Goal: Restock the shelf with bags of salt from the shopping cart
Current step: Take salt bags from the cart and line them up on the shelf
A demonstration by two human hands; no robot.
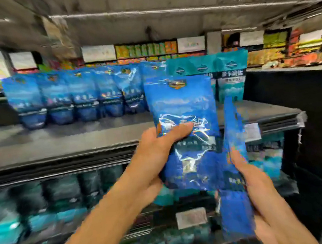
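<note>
The head view is blurred by motion, yet both hands are plain, raised before a dark grey store shelf [63,144]. The left hand [155,152] has its grip curled round the lower left side of a glossy blue plastic bag of salt [184,123], thumb laid across the printed front, the bag upright and facing the camera near the shelf's front edge. The right hand [263,196] has its grip closed on a second blue salt bag [235,173], seen nearly edge-on just right of the first and lower. Farther back on the shelf stands a row of matching blue bags [70,97], with teal bags [231,78] at its right end. Lower shelves hold blurred teal packs [60,194].
</note>
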